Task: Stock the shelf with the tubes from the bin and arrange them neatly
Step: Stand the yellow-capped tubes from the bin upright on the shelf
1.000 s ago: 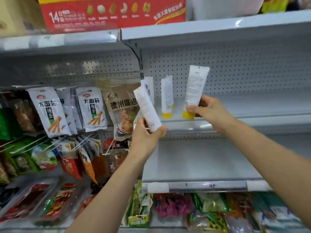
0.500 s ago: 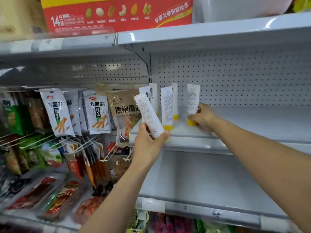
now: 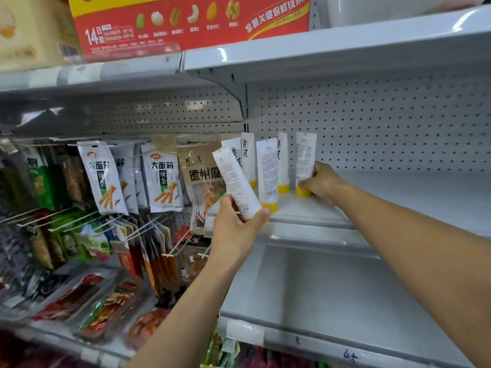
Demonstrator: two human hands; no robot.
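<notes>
Grey shelf (image 3: pixel 398 203) | white tubes (image 3: pixel 267 168) (yellow caps down) | right hand (image 3: pixel 322 183) grips one

Tubes (image 3: pixel 267 171) upright on shelf (image 3: pixel 398 197), snack packets (image 3: pixel 162 181) hanging left.

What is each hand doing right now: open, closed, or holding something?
Left hand: grips a tilted white tube.
Right hand: holds an upright yellow-capped tube standing on the shelf.
</notes>
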